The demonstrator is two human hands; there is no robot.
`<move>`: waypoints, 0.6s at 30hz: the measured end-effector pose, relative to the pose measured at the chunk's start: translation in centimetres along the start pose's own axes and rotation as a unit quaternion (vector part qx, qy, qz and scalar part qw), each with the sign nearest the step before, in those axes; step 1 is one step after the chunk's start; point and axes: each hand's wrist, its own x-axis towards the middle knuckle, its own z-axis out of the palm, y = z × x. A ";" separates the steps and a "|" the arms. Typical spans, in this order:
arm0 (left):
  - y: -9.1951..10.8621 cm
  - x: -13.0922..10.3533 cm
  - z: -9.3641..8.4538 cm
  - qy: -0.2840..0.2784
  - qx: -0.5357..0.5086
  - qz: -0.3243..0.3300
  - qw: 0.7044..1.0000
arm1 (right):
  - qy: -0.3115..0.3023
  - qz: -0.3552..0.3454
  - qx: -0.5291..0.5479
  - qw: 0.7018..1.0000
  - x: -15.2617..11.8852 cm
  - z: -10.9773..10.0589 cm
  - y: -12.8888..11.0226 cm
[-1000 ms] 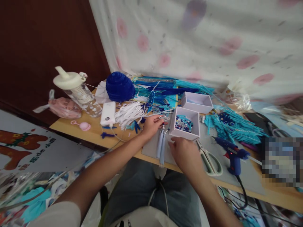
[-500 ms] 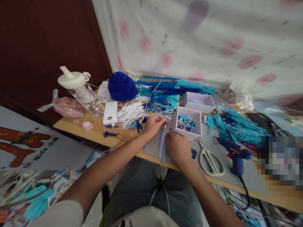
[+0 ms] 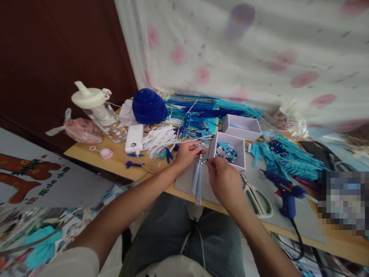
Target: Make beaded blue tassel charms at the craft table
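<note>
My left hand (image 3: 186, 157) is closed in a pinch on a beaded tassel pendant, holding it by its silver openwork top (image 3: 203, 146). From it hang a few pearly beads and pale blue tassels (image 3: 197, 179), which dangle over the grey mat. To the right, my right hand (image 3: 226, 177) pinches the end of a short beaded strand (image 3: 205, 161) that runs across from the pendant. The fingertips partly hide that end. Just beyond my right hand stands a white box (image 3: 241, 156) holding blue, silver and white beads.
Scissors (image 3: 258, 200) and a blue glue gun (image 3: 284, 188) lie right of my right hand. Behind are a second white box (image 3: 245, 132), turquoise fuzzy stems (image 3: 294, 156) and a blue wound bundle (image 3: 149, 105). At left stand a power bank (image 3: 134, 138) and a bottle (image 3: 99, 111).
My right hand has moved a little right, away from the tassels, drawing the beaded strand sideways. My left hand keeps its hold on the pendant's top.
</note>
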 end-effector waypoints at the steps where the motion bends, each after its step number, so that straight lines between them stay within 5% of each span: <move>1: -0.1 0.0 0.0 0.001 -0.005 -0.003 1.000 | 0.026 -0.012 0.031 0.999 0.2 -0.7 0.2; 4: -0.3 0.2 0.0 0.008 -0.019 -0.011 1.000 | 0.049 -0.005 0.114 0.992 1.5 -2.6 0.8; 7: -0.5 0.3 -0.1 -0.002 -0.020 -0.008 1.000 | -0.010 0.048 0.242 0.969 3.6 -3.7 1.1; 14: -0.6 0.6 -0.4 -0.030 -0.023 0.004 0.999 | -0.080 0.154 0.545 0.820 8.4 -4.3 -0.2; 18: -0.7 0.6 -0.4 -0.039 -0.032 0.004 0.999 | -0.072 0.192 0.568 0.797 9.8 -4.3 -0.4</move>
